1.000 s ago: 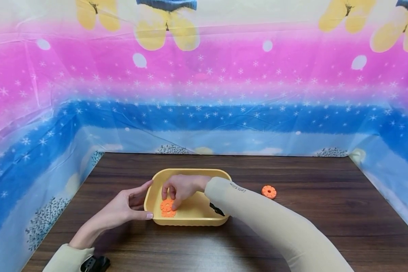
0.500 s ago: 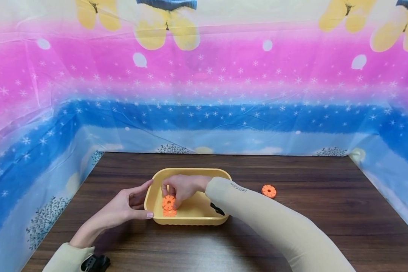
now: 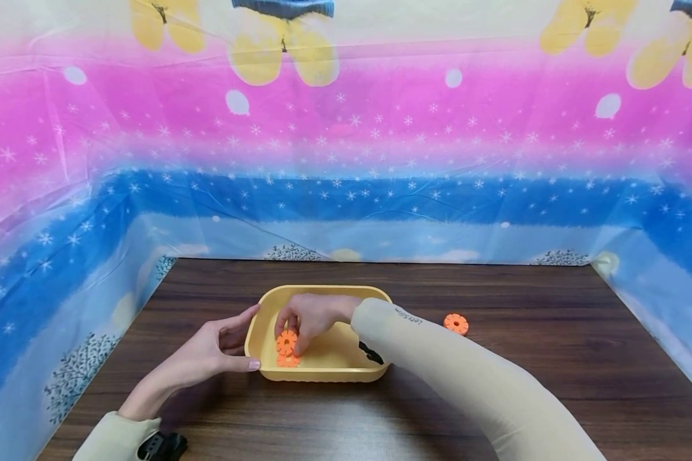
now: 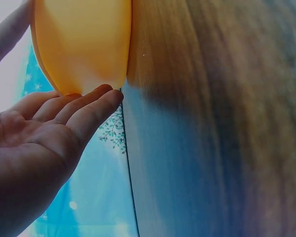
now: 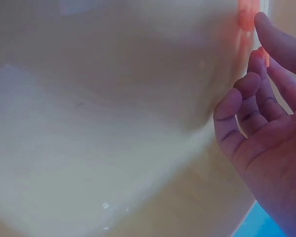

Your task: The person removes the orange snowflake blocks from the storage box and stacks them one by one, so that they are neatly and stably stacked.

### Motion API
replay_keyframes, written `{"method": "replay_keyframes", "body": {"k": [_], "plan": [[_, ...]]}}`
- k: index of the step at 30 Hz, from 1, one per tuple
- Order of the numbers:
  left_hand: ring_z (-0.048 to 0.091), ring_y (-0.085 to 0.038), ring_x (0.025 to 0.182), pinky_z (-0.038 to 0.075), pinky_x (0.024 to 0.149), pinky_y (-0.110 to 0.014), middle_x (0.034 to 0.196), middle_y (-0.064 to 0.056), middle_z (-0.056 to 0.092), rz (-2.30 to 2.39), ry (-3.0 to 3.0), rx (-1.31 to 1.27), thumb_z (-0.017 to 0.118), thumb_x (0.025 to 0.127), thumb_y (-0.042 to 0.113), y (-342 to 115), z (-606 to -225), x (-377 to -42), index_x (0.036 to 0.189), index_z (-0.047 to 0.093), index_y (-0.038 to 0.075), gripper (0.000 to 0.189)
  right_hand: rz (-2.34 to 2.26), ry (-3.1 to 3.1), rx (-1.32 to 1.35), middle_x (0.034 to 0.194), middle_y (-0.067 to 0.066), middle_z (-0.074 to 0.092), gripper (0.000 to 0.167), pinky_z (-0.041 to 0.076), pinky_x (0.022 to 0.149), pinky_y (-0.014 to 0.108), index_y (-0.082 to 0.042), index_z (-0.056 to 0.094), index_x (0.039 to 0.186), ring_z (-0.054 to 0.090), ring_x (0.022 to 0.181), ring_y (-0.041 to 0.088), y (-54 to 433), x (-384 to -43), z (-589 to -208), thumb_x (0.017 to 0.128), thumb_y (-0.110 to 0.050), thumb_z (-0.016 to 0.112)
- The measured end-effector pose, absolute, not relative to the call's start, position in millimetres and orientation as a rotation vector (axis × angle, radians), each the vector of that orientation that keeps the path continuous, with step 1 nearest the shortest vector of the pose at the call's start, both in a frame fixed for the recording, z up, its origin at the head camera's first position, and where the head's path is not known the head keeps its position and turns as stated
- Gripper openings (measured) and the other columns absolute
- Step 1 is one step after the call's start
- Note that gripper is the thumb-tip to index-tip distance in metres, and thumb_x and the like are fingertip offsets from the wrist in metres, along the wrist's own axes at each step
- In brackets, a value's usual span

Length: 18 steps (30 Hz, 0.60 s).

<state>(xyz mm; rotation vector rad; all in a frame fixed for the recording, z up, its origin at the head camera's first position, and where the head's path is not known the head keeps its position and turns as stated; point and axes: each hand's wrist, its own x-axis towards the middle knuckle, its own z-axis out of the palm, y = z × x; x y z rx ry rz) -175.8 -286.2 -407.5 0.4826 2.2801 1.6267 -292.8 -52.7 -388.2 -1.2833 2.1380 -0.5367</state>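
A yellow plastic basin [image 3: 346,370] stands on the table. My left hand [image 3: 210,352] spans its left end, thumb at the near corner and fingers at the far one; the left wrist view shows these fingers [image 4: 91,111] fairly straight against the basin wall. Inside the basin, my right hand [image 3: 314,320] pinches an orange notched disc [image 3: 286,343], a toy snowflake piece with a hole in its middle, between thumb and fingers. The held disc looks tilted up. More orange notched plastic [image 3: 288,361] shows just below it, partly hidden by the near rim.
Another orange notched disc [image 3: 456,324] lies on the dark wooden table [image 3: 346,422], right of the basin and beyond my right sleeve [image 3: 461,365]. A patterned cloth [image 3: 380,198] hangs around the table's back and sides.
The held disc has shifted slightly up and right in the right hand and now stands more upright. The orange plastic below it moved slightly along with it. My left hand has stayed put.
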Motion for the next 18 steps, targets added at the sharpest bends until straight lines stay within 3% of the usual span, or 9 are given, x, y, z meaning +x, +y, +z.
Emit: {"method": "replay_keyframes", "body": {"k": [10, 15, 18], "plan": [[0.042, -0.045, 0.144, 0.054, 0.103, -0.033, 0.165, -0.028, 0.027, 1.619, 2.276, 0.463, 0.084, 0.089, 0.013, -285, -407, -176, 0.166, 0.02, 0.005, 0.101, -0.703, 2.1, -1.306, 0.081, -0.002, 0.067, 0.042, 0.046, 0.062, 0.018, -0.005, 0.076, 0.122, 0.054, 0.067, 0.008, -44, -293, -372, 0.082, -0.002, 0.087], [0.041, -0.045, 0.145, 0.055, 0.102, -0.032, 0.164, -0.029, 0.03, 1.632, 2.26, 0.462, 0.085, 0.089, 0.014, -286, -407, -175, 0.166, 0.02, 0.004, 0.102, -0.75, 2.135, -1.324, 0.086, -0.004, 0.066, 0.04, 0.041, 0.058, 0.019, -0.008, 0.078, 0.12, 0.048, 0.06, 0.008, -34, -290, -361, 0.082, -0.009, 0.09], [0.039, -0.046, 0.145, 0.056, 0.101, -0.032, 0.164, -0.029, 0.03, 1.644, 2.247, 0.466, 0.084, 0.089, 0.013, -285, -407, -175, 0.166, 0.019, 0.004, 0.101, -0.757, 2.165, -1.326, 0.089, 0.001, 0.067, 0.039, 0.042, 0.06, 0.02, -0.01, 0.078, 0.119, 0.05, 0.064, 0.012, -25, -286, -352, 0.082, -0.011, 0.091]]}}
